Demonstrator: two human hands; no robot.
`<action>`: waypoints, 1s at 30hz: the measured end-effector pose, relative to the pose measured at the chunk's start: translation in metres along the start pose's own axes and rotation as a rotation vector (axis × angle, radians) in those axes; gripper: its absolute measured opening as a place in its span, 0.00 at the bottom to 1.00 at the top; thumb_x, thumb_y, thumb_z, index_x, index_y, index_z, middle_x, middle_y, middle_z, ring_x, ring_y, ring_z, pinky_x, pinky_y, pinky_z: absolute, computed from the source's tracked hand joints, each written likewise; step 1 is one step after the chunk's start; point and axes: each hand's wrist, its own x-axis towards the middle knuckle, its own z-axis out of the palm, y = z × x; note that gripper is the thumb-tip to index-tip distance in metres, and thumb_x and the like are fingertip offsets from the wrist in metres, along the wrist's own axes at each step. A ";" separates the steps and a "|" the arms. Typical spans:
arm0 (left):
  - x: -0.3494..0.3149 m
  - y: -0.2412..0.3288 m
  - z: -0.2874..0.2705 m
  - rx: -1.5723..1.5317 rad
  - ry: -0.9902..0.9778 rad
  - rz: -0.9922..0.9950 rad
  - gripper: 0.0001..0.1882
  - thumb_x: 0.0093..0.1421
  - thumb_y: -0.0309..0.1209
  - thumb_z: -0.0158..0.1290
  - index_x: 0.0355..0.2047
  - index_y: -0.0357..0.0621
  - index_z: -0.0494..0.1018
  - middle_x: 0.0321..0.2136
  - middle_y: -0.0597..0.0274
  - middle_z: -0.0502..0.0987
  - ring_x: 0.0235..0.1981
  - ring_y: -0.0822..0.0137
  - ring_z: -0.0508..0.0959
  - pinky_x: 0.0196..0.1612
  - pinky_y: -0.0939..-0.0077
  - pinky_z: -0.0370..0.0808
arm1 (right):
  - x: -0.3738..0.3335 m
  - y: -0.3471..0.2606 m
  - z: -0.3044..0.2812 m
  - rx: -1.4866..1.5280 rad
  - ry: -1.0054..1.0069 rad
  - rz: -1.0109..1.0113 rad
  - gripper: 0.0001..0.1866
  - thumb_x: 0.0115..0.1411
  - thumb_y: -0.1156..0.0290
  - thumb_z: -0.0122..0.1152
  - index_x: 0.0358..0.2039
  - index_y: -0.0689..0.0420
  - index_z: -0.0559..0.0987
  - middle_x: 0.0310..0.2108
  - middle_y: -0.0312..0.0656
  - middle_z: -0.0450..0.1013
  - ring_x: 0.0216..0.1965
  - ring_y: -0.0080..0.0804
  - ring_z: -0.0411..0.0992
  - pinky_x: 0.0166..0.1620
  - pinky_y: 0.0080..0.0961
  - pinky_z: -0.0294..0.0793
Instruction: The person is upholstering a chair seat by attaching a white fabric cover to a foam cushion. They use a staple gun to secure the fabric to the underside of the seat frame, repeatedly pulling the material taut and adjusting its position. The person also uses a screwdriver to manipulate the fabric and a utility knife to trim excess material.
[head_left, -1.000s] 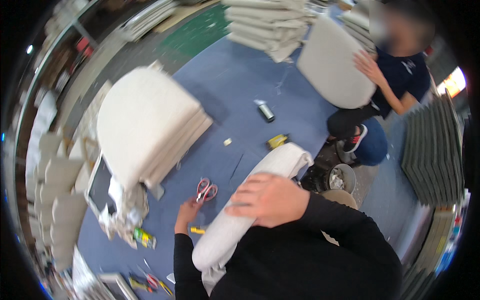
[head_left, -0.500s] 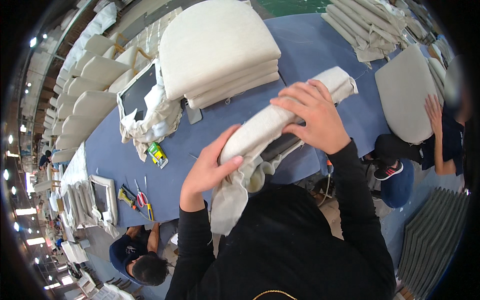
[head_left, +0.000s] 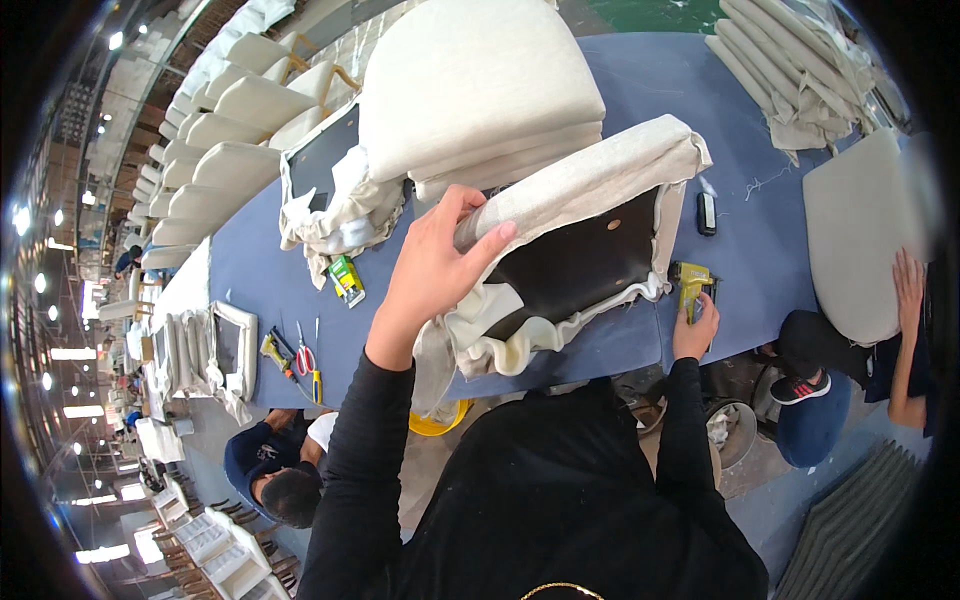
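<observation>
With its thumb on top, my left hand (head_left: 440, 265) grips the left end of an upholstered chair seat (head_left: 590, 180). The seat is tilted up on its edge, its black underside board facing me. Beige fabric wraps the upper edge, while the loose lower fabric (head_left: 510, 345) hangs in ruffles toward me. My right hand (head_left: 697, 328) is closed round the handle of a yellow-green staple gun (head_left: 692, 285) at the table's near edge, just right of the seat. Part of its grip is hidden by my fingers.
Padded seats (head_left: 480, 90) are stacked behind on the blue table (head_left: 640, 80). A half-covered panel (head_left: 330, 190), a green box (head_left: 346, 281), scissors (head_left: 305, 355) and another staple gun (head_left: 275, 350) lie leftward. A black object (head_left: 707, 214) lies right. Co-workers sit on both sides.
My right hand has left the seat's upper edge and come down right to the staple gun. The seat has tilted, showing its black underside; my left hand still holds it.
</observation>
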 end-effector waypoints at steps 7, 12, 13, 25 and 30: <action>-0.010 0.011 0.012 0.233 0.044 0.150 0.40 0.54 0.34 0.76 0.64 0.41 0.69 0.58 0.44 0.79 0.63 0.41 0.79 0.64 0.55 0.76 | -0.029 -0.176 -0.032 0.660 -0.234 -0.304 0.05 0.65 0.79 0.71 0.42 0.62 0.88 0.36 0.43 0.83 0.37 0.31 0.82 0.44 0.28 0.81; -0.019 0.011 0.012 0.192 0.045 0.217 0.41 0.53 0.36 0.75 0.64 0.43 0.69 0.60 0.48 0.79 0.61 0.40 0.80 0.60 0.53 0.79 | -0.042 -0.307 -0.087 0.849 -0.293 -0.610 0.09 0.61 0.78 0.77 0.42 0.57 0.89 0.39 0.42 0.82 0.37 0.39 0.83 0.42 0.33 0.82; -0.019 0.011 0.013 0.161 0.038 0.235 0.41 0.53 0.36 0.75 0.65 0.43 0.69 0.60 0.48 0.79 0.61 0.40 0.80 0.60 0.53 0.79 | -0.036 -0.319 -0.090 0.791 -0.205 -0.735 0.10 0.60 0.78 0.77 0.43 0.56 0.89 0.39 0.41 0.82 0.38 0.40 0.82 0.42 0.34 0.81; -0.049 0.013 0.009 0.046 0.012 0.225 0.43 0.54 0.38 0.75 0.67 0.44 0.68 0.61 0.45 0.79 0.60 0.39 0.80 0.60 0.53 0.79 | -0.004 -0.350 -0.119 0.166 -0.122 -1.439 0.14 0.56 0.71 0.70 0.44 0.45 0.86 0.45 0.29 0.79 0.45 0.31 0.78 0.44 0.34 0.75; -0.047 0.010 0.009 0.064 0.023 0.252 0.43 0.54 0.39 0.75 0.67 0.43 0.68 0.61 0.46 0.78 0.61 0.39 0.79 0.61 0.52 0.79 | 0.003 -0.357 -0.125 0.112 -0.093 -1.474 0.13 0.58 0.69 0.69 0.45 0.47 0.84 0.44 0.30 0.79 0.45 0.31 0.78 0.44 0.34 0.73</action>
